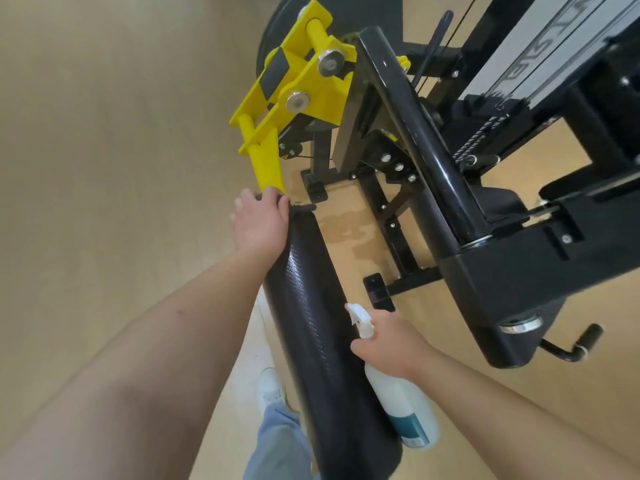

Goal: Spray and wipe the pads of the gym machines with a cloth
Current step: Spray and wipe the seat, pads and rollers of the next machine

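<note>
A long black roller pad [311, 323] runs from the bottom centre up to a yellow lever arm [294, 88]. My left hand [259, 223] lies over the pad's far end, where it meets the yellow arm, with the fingers curled over the top. A scrap of dark cloth [304, 206] sticks out from under those fingers; the rest is hidden. My right hand [388, 344] grips the neck of a white spray bottle [398, 400] with a teal label. It holds the bottle beside the pad's near half, with the nozzle pointing up and left.
The machine's black frame tube [415, 133] and a bulky black housing [519, 271] stand to the right. A crank handle [571, 344] juts out low on the right. Damp patches mark the wooden floor [346, 233] between pad and frame. My white shoe [272, 386] is left of the pad.
</note>
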Action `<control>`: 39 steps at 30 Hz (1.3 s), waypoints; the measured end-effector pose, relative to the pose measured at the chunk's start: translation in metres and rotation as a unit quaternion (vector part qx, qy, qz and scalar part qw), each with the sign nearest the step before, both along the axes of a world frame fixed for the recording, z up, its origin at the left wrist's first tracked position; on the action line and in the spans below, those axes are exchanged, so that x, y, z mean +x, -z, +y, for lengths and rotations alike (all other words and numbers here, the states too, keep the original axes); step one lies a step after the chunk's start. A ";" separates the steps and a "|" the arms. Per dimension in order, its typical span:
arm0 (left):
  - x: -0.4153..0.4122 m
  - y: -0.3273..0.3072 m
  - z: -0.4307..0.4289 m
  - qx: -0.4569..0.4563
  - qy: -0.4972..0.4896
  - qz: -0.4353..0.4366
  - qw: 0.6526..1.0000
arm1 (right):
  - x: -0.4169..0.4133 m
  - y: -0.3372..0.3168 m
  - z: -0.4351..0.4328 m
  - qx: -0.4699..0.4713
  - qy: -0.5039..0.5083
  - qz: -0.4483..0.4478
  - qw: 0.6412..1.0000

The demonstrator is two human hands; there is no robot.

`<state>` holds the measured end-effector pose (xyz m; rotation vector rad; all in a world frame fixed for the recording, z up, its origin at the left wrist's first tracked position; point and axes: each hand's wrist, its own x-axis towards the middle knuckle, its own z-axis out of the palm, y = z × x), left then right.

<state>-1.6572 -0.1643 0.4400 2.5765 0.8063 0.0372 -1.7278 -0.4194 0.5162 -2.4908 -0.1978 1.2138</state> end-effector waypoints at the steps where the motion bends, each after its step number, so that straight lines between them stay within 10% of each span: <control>1: 0.005 -0.001 -0.002 -0.018 -0.035 0.009 0.999 | -0.001 0.000 0.000 0.002 0.001 -0.001 1.000; 39: -0.288 -0.004 -0.239 0.002 0.100 -0.076 0.992 | -0.117 -0.030 -0.125 0.060 -0.037 -0.020 0.997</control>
